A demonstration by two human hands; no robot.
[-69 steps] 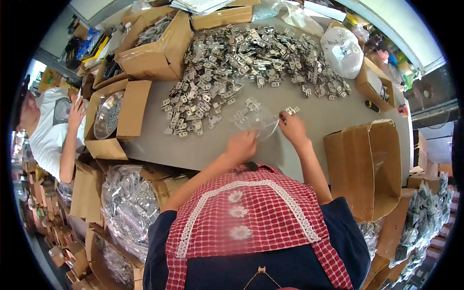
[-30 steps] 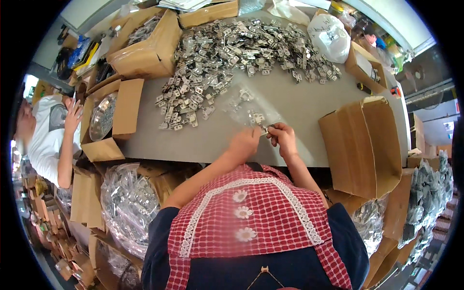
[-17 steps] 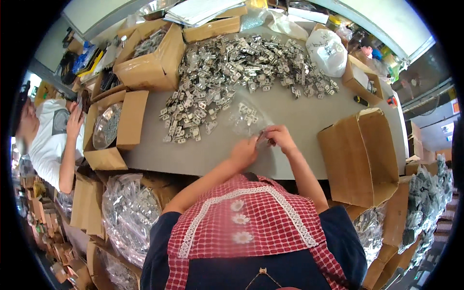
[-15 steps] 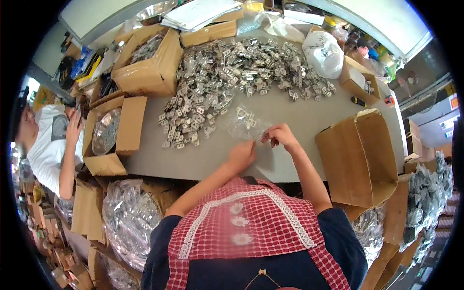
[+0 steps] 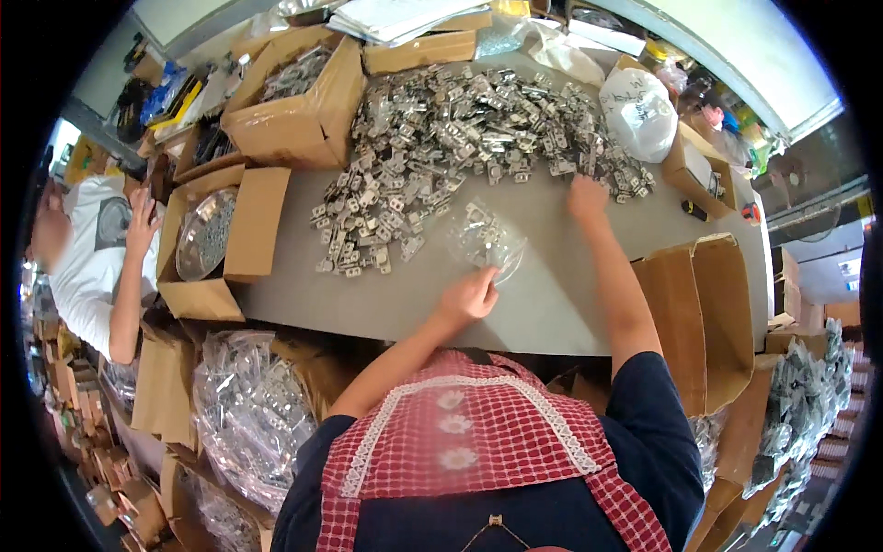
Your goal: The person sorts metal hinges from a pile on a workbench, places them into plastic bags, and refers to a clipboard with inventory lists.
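Observation:
My left hand (image 5: 467, 294) is closed at the near table edge, pinching the rim of a clear plastic bag (image 5: 508, 253). The bag lies on the grey table with a few small metal fittings (image 5: 478, 216) inside. Farther out, my right hand (image 5: 589, 197) touches the near right edge of a broad heap of silvery metal fittings (image 5: 478, 124). Its fingers are bunched and point down into the pieces; whatever they grip is hidden. More fittings spread toward the left (image 5: 377, 221).
Open cardboard boxes (image 5: 694, 322) stand at right and left; one at the left holds a round metal bowl (image 5: 204, 235). A white plastic bag (image 5: 637, 112) sits behind the heap's right end. At the far left is another person (image 5: 97, 248).
My right hand has left the bag's mouth and reached forward and right to the heap. The left hand stays on the bag, which now lies spread wider. The view has shifted slightly.

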